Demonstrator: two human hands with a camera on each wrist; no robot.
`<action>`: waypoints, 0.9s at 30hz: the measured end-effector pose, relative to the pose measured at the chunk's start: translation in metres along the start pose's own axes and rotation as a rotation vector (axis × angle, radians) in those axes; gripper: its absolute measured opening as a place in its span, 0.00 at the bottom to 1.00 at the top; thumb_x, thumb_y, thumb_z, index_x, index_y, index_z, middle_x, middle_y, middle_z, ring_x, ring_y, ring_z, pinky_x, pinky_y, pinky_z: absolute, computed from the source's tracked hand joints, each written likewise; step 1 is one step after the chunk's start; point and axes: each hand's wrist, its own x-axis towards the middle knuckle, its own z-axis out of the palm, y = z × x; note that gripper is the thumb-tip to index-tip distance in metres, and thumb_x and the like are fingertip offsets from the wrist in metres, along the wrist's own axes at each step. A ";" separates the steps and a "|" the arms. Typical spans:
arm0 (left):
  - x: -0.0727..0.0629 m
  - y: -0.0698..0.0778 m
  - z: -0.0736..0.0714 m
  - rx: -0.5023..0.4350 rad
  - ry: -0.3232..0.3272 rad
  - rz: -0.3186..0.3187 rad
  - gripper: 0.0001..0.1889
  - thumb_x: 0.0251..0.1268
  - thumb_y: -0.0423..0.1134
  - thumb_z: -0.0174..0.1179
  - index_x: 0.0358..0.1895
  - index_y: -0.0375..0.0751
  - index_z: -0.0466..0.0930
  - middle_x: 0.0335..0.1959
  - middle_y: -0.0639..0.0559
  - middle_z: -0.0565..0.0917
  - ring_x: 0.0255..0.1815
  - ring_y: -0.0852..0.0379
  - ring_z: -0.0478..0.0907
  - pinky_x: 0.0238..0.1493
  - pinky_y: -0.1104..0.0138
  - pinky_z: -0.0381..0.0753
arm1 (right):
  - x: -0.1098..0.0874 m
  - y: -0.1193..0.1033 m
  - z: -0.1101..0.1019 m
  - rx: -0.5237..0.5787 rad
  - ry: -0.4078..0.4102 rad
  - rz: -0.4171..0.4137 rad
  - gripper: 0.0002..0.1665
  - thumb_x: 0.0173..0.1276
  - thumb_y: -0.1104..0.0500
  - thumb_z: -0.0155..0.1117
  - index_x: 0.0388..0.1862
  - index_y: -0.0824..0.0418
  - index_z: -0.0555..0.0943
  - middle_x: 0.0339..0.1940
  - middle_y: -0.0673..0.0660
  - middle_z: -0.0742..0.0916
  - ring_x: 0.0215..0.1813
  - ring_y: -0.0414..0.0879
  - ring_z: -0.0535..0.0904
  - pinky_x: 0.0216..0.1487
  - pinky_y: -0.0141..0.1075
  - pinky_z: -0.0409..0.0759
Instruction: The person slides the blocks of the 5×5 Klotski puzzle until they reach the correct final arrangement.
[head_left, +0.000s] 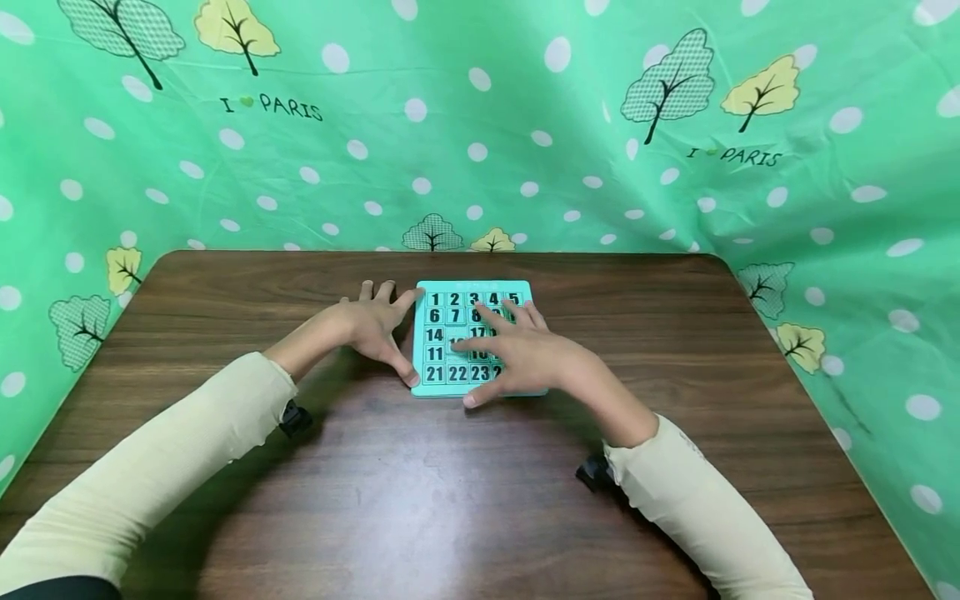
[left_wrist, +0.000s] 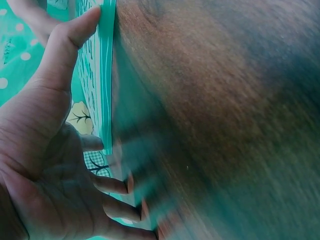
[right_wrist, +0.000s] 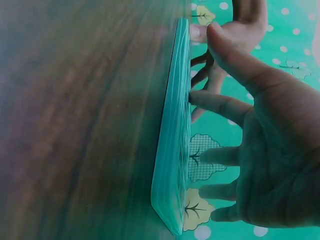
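Note:
A turquoise number slide puzzle lies flat on the table, its black-numbered tiles in rows. My left hand is at its left side, thumb at the lower left corner and index finger at the upper left corner. In the left wrist view, that thumb rests on the board's edge, the other fingers spread. Over the board's right half is my right hand, its index finger touching a tile that sits between the third and fourth rows. Its other fingers are spread above the board, hiding several tiles on the right.
The brown wooden table extends around the puzzle on all sides. A green dotted cloth with printed trees hangs behind the table and along its sides. Black wrist devices show beneath both sleeves.

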 end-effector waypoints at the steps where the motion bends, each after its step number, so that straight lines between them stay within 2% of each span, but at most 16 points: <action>1: 0.004 -0.003 0.003 0.011 0.004 -0.003 0.87 0.38 0.86 0.80 0.96 0.61 0.30 0.95 0.28 0.39 0.92 0.13 0.33 0.80 0.13 0.50 | 0.003 0.001 0.000 -0.001 0.006 0.011 0.52 0.69 0.22 0.74 0.89 0.31 0.72 0.99 0.62 0.47 0.97 0.74 0.35 0.92 0.75 0.32; 3: 0.008 -0.007 0.006 0.016 0.010 -0.004 0.89 0.33 0.89 0.79 0.96 0.63 0.29 0.95 0.29 0.39 0.92 0.13 0.33 0.79 0.13 0.50 | 0.006 0.002 -0.001 0.007 0.019 0.022 0.53 0.70 0.22 0.74 0.90 0.32 0.70 0.99 0.62 0.47 0.97 0.73 0.35 0.92 0.74 0.30; 4: 0.005 -0.005 0.003 0.006 0.004 -0.002 0.89 0.35 0.88 0.79 0.96 0.63 0.29 0.95 0.29 0.39 0.92 0.13 0.32 0.79 0.13 0.50 | 0.006 0.003 -0.002 0.019 0.026 0.023 0.53 0.70 0.22 0.74 0.90 0.34 0.71 0.99 0.62 0.47 0.97 0.73 0.34 0.92 0.73 0.30; 5: 0.007 -0.006 0.005 0.010 0.008 -0.004 0.89 0.34 0.89 0.79 0.96 0.64 0.28 0.95 0.30 0.38 0.93 0.14 0.32 0.79 0.13 0.51 | 0.004 0.004 -0.002 0.029 0.032 0.024 0.52 0.70 0.23 0.74 0.89 0.35 0.72 0.99 0.62 0.48 0.97 0.72 0.34 0.93 0.73 0.30; 11: -0.001 -0.001 0.001 -0.020 -0.007 0.008 0.89 0.36 0.87 0.81 0.96 0.64 0.29 0.95 0.28 0.36 0.93 0.14 0.30 0.80 0.13 0.47 | -0.018 0.009 -0.001 0.035 0.037 0.025 0.48 0.69 0.25 0.78 0.83 0.41 0.81 0.98 0.63 0.52 0.97 0.73 0.38 0.92 0.74 0.32; 13: -0.004 0.000 -0.001 -0.023 -0.010 0.008 0.88 0.37 0.86 0.81 0.96 0.63 0.29 0.95 0.27 0.37 0.92 0.14 0.30 0.80 0.13 0.47 | -0.018 0.009 0.001 0.039 0.030 0.002 0.50 0.69 0.24 0.77 0.85 0.41 0.79 0.98 0.64 0.52 0.97 0.73 0.38 0.92 0.74 0.33; 16: 0.003 -0.004 0.002 0.004 0.002 0.002 0.89 0.35 0.87 0.81 0.96 0.63 0.28 0.95 0.28 0.37 0.92 0.13 0.30 0.79 0.12 0.48 | -0.011 0.006 0.003 0.048 0.030 -0.033 0.51 0.70 0.23 0.75 0.87 0.39 0.76 0.98 0.63 0.51 0.97 0.73 0.37 0.92 0.75 0.32; 20: 0.004 -0.005 0.003 -0.007 0.001 0.011 0.89 0.36 0.86 0.81 0.96 0.63 0.28 0.95 0.27 0.36 0.92 0.14 0.29 0.79 0.12 0.47 | -0.003 0.008 0.002 0.044 0.065 0.002 0.53 0.71 0.23 0.74 0.89 0.38 0.72 0.99 0.62 0.50 0.97 0.72 0.37 0.92 0.73 0.32; 22: -0.002 -0.002 -0.001 -0.033 -0.009 0.021 0.88 0.37 0.86 0.81 0.96 0.62 0.29 0.94 0.26 0.36 0.92 0.13 0.29 0.79 0.12 0.45 | -0.004 0.011 0.002 0.034 0.071 0.028 0.55 0.71 0.24 0.74 0.91 0.39 0.70 0.99 0.63 0.50 0.97 0.72 0.38 0.93 0.73 0.32; 23: -0.001 -0.003 0.000 -0.033 -0.009 0.019 0.88 0.37 0.87 0.80 0.96 0.63 0.28 0.95 0.27 0.36 0.92 0.13 0.29 0.79 0.12 0.45 | -0.006 0.012 0.002 0.032 0.064 0.035 0.55 0.71 0.24 0.74 0.91 0.40 0.70 0.98 0.63 0.50 0.97 0.72 0.38 0.93 0.73 0.32; 27: 0.008 -0.009 0.006 0.000 -0.003 0.012 0.89 0.35 0.88 0.80 0.95 0.64 0.26 0.95 0.28 0.35 0.92 0.13 0.29 0.78 0.11 0.47 | -0.016 0.011 0.001 0.044 0.024 0.008 0.52 0.70 0.25 0.76 0.87 0.44 0.76 0.98 0.64 0.53 0.97 0.73 0.39 0.93 0.73 0.34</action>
